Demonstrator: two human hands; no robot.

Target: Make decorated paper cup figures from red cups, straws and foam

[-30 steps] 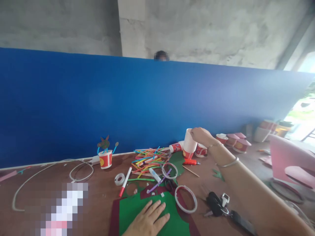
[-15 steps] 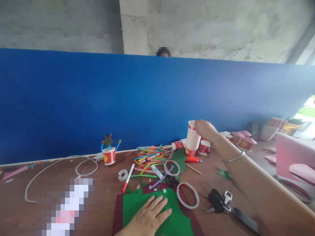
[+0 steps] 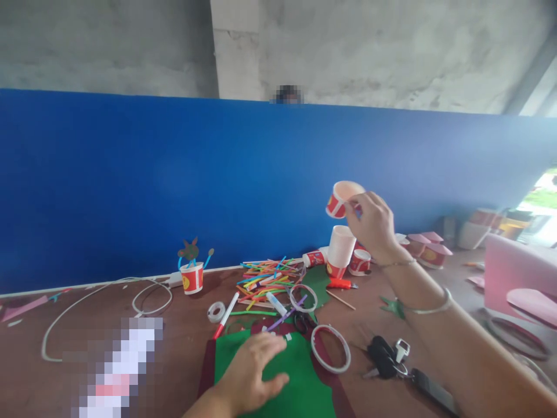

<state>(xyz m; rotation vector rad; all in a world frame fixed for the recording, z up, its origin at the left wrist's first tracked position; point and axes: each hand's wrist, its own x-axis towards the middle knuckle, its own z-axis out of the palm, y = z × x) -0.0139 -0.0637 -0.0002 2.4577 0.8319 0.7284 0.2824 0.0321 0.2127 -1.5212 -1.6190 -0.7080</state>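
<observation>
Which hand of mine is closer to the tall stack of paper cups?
Right. Your right hand holds one cup just above the stack; your left hand is over the green paper, farther off toward you.

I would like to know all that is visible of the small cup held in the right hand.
The small cup looks like paper: red with white bands and a yellow patch, pale inside. It is in the air above the cup stack, mouth up, slightly tilted. The right hand grips its right side, hiding part.
</observation>
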